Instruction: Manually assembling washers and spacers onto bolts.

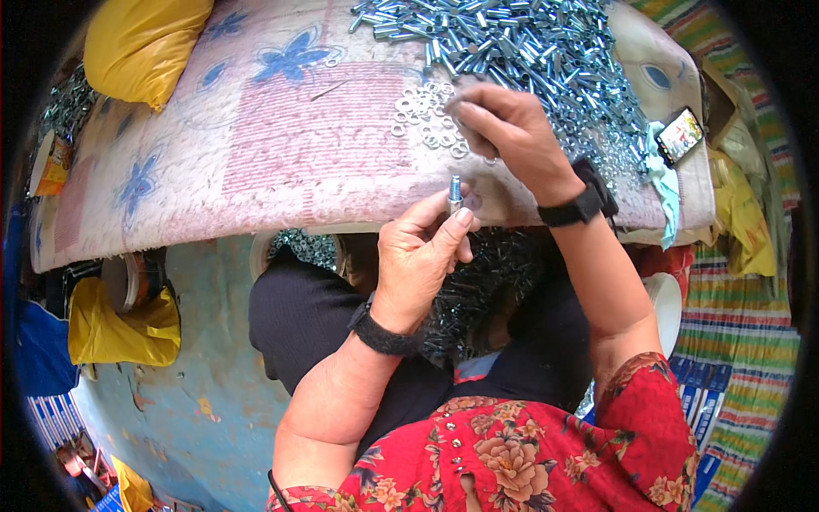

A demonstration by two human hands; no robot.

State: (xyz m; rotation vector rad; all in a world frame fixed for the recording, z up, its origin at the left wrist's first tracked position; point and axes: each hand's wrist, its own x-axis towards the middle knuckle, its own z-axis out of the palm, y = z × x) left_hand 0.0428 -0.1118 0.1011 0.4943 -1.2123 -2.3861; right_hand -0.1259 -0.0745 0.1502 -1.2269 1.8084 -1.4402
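My left hand [418, 256] grips a short silver bolt [455, 191] upright, its threaded end poking above my fingers, just in front of the table's near edge. My right hand [508, 128] reaches over the table with fingers pinched at a small scatter of flat washers [426, 119]; whether it holds one I cannot tell. Behind the washers lies a large heap of silver bolts [520, 51]. Both wrists wear black bands. A pile of assembled bolts [486, 290] rests in my lap under my hands.
The low table wears a pink cloth with blue butterflies [256, 128]. A yellow bag [141, 43] sits at its far left, a phone [680, 135] and blue rag [664, 183] at right. Yellow bags and a bucket stand on the floor at left, a striped mat at right.
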